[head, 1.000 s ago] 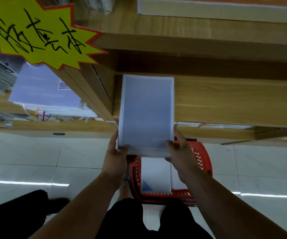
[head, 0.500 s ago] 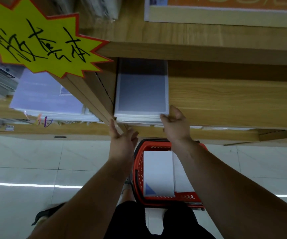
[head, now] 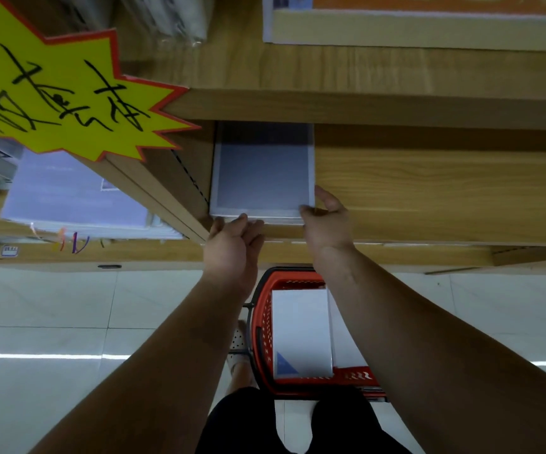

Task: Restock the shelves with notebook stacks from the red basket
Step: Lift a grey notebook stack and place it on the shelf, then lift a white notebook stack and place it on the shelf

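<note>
This is a shop. Wooden shelves [head: 428,191] hold piles of notebooks [head: 261,172], a yellow star sign [head: 52,93] hangs there, and a red basket [head: 265,322] sits on the shiny floor [head: 52,306].

A notebook stack [head: 261,172] lies on the shelf [head: 428,191]. The right hand [head: 327,224] touches its near right corner; left hand [head: 232,244] fingertips meet its front edge. Behind the wrists sits the red basket [head: 265,322].

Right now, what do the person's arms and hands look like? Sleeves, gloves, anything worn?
Both forearms are bare up to the frame edge: no sleeves in view. The left hand and right hand wear no gloves, and no rings, watch or wristband are visible. No markings or cables. Lower down, dark clothing covers the legs.
</note>
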### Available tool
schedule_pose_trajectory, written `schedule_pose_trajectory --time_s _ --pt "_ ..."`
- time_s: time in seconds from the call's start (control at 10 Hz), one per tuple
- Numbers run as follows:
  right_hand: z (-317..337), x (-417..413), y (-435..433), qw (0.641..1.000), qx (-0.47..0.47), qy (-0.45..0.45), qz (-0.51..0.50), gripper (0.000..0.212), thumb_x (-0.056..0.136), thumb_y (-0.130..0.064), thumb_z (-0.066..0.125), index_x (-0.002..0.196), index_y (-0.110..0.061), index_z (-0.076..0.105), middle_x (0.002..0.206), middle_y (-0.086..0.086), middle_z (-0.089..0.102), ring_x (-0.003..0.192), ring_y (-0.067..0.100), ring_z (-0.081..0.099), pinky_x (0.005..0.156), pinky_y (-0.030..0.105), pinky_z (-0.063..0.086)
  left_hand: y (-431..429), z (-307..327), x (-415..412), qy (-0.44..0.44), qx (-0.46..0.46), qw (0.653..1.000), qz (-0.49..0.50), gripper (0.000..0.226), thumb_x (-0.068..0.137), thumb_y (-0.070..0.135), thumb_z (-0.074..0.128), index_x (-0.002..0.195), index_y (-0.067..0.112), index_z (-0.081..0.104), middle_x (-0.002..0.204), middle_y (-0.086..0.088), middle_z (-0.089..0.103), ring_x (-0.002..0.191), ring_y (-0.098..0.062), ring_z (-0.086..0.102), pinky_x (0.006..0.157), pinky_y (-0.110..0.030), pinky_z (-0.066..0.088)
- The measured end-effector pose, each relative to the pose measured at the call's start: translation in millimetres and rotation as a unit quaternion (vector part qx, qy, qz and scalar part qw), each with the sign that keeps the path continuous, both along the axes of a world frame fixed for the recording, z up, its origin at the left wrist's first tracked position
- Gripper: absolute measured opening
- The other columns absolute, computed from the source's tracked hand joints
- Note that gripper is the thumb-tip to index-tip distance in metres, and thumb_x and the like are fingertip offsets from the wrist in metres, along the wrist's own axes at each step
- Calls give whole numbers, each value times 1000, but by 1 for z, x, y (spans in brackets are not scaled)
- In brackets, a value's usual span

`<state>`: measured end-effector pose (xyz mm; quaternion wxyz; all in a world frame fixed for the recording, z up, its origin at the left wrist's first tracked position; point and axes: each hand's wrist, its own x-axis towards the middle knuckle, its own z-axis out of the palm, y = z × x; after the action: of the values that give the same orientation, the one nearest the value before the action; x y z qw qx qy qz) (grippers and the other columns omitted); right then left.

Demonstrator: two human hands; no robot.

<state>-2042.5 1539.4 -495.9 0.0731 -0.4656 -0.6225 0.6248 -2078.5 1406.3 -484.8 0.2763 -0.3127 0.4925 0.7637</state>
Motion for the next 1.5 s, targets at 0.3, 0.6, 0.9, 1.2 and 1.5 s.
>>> schedule_pose_trajectory --time_s 0.3,0.6,0.9,1.2,1.5 --pt "11 5 22 988 3 5 153 42 101 -20 60 140 -35 55 121 -13 66 103 3 64 75 14 56 3 2 2 28 -26 998 -50 50 102 6 48 150 -1 37 151 -24 46 137 -35 49 111 -42 45" --pt "-39 151 40 997 63 -48 5 20 98 -19 65 114 -28 71 94 -13 71 76 -3 63 69 19 46 -12 -40 86 35 -244 932 -266 21 90 20 70 110 23 69 86 -3 79 83 -30 76 86 -48 61" --pt "-192 239 57 962 -2 -198 188 46 99 -32 62 144 -32 54 144 0 57 122 17 60 97 28 48 0 -187 159 72 -362 834 -410 52 95 27 66 143 34 49 128 0 66 112 -26 65 98 -48 54" --pt "-352 255 28 941 -13 -208 267 70 100 -36 61 159 -35 25 156 6 39 139 25 45 104 28 36 -13 -348 167 56 -387 784 -482 84 92 24 72 155 45 20 157 -8 39 139 -33 45 107 -49 46" --pt "-428 256 -1 965 10 -151 213 66 97 -49 54 152 -54 19 130 0 56 111 18 61 89 45 59 -22 -411 177 77 -293 844 -443 109 97 7 62 133 81 -10 151 0 33 127 -26 47 99 -61 49"
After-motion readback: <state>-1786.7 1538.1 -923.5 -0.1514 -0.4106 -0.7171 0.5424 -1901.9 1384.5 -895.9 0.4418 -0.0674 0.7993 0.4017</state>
